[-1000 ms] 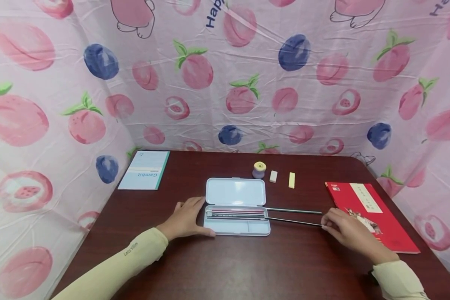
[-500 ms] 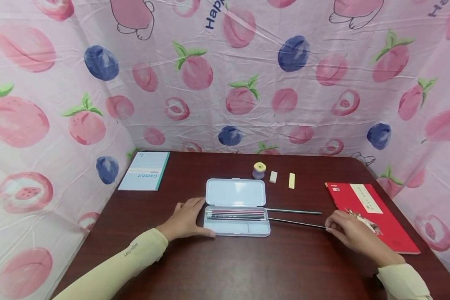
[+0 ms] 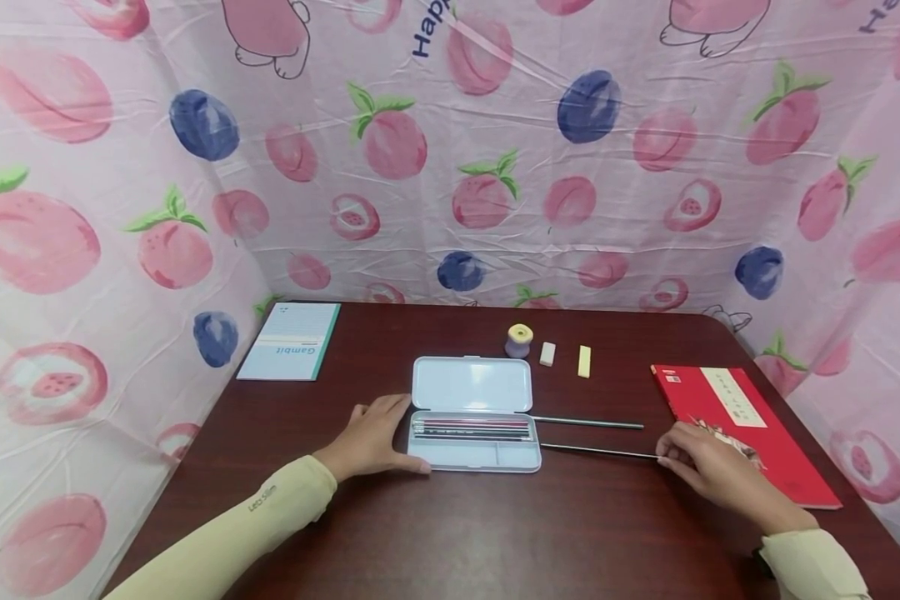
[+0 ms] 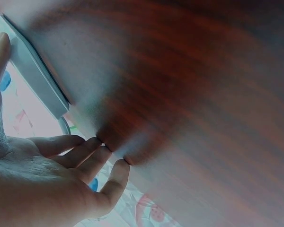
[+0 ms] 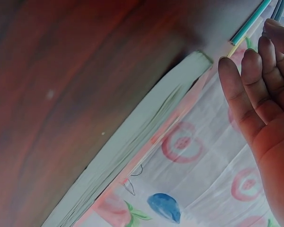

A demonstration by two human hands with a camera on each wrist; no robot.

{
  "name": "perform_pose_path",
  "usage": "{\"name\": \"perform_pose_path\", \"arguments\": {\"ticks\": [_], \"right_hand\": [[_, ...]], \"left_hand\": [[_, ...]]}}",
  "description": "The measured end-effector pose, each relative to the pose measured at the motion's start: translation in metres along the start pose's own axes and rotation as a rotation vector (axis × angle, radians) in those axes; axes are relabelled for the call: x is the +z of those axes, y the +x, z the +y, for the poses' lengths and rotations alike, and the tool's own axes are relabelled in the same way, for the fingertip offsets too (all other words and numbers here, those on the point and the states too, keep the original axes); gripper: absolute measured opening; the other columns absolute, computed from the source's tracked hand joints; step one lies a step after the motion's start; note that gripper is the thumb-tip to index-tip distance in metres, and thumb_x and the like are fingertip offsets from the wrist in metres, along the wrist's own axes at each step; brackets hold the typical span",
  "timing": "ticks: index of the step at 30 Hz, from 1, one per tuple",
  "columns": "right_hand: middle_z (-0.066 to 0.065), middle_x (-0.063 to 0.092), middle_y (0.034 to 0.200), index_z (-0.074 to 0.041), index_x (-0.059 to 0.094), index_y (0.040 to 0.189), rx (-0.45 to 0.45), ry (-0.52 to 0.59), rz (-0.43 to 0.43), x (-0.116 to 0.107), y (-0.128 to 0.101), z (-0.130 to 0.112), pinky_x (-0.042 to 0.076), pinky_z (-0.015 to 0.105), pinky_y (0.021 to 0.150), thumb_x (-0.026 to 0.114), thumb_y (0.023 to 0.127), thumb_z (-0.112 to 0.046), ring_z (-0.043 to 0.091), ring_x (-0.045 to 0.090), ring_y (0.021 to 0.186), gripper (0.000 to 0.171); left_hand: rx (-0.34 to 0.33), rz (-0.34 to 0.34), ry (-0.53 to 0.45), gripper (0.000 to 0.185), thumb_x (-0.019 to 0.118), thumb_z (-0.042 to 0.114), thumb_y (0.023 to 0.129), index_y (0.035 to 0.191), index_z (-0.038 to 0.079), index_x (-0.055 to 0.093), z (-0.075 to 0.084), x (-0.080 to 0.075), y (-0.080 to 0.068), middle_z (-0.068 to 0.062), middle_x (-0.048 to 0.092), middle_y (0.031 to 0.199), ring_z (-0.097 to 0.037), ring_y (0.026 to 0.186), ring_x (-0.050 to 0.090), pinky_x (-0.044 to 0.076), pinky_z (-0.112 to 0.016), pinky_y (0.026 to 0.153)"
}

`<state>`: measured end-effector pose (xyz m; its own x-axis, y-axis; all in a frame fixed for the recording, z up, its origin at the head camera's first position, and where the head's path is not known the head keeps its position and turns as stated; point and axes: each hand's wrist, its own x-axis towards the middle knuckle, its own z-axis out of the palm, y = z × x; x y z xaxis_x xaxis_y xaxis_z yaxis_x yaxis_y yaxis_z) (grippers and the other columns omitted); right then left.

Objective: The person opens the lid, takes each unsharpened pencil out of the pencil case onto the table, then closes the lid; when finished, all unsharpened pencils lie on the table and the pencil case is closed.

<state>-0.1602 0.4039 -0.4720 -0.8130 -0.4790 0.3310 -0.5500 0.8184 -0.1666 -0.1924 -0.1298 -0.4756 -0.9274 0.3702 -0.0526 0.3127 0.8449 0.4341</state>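
Note:
A light-blue pencil case (image 3: 474, 455) lies on the dark wooden table with its lid (image 3: 472, 384) raised at the back. Several pencils (image 3: 471, 429) lie side by side in its rear section. My left hand (image 3: 371, 437) rests around the case's left side, thumb on the front left corner, fingers straight and touching the table in the left wrist view. Between thumb and fingertips my right hand (image 3: 708, 471) pinches the right end of a dark pencil (image 3: 600, 451), whose other end is by the case's right edge. Behind it lies a green pencil (image 3: 588, 422).
Behind the case stand a yellow-and-purple spool-shaped object (image 3: 519, 341), a white eraser (image 3: 547, 354) and a yellow strip-like block (image 3: 584, 362). A red book (image 3: 746, 433) lies beside my right hand. Far left is a pale notebook (image 3: 288, 342). Fruit-patterned cloth (image 3: 420, 208) surrounds the table.
My right hand has moved a little to the right and nearer the front, drawing the dark pencil's left end away from the case. The left hand has stayed in place.

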Motion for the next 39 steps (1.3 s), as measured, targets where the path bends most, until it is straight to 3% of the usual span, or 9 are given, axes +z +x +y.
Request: {"name": "perform_pose_path", "arguments": {"ticks": [17,26,39], "right_hand": [[-0.015,0.062,0.088,-0.024,0.072,0.092,0.128,-0.01,-0.168,-0.002,0.013,-0.005,0.053,0.023,0.069,0.096,0.076,-0.018,-0.004,0.051,0.076,0.03],[-0.013,0.061,0.085,-0.022,0.074,0.087,0.078,-0.038,-0.148,0.001,0.017,-0.004,0.052,0.023,0.066,0.097,0.074,-0.015,-0.005,0.049,0.074,0.028],[-0.014,0.061,0.084,-0.023,0.077,0.087,0.088,-0.071,-0.143,0.0,0.019,-0.007,0.051,0.024,0.066,0.098,0.072,-0.018,-0.004,0.05,0.073,0.027]], "left_hand": [[0.005,0.008,-0.007,0.128,0.089,0.075,0.069,0.165,0.007,0.037,-0.001,0.0,0.001,-0.012,0.045,0.167,-0.032,0.156,0.04,0.034,-0.057,0.114],[0.031,0.013,0.004,0.126,0.089,0.074,0.07,0.164,0.005,0.039,-0.002,0.0,0.001,-0.013,0.047,0.165,-0.033,0.155,0.041,0.036,-0.056,0.11],[0.022,0.011,-0.004,0.127,0.089,0.073,0.07,0.164,0.006,0.038,-0.001,-0.001,0.001,-0.013,0.047,0.165,-0.032,0.155,0.041,0.035,-0.056,0.111]]}}
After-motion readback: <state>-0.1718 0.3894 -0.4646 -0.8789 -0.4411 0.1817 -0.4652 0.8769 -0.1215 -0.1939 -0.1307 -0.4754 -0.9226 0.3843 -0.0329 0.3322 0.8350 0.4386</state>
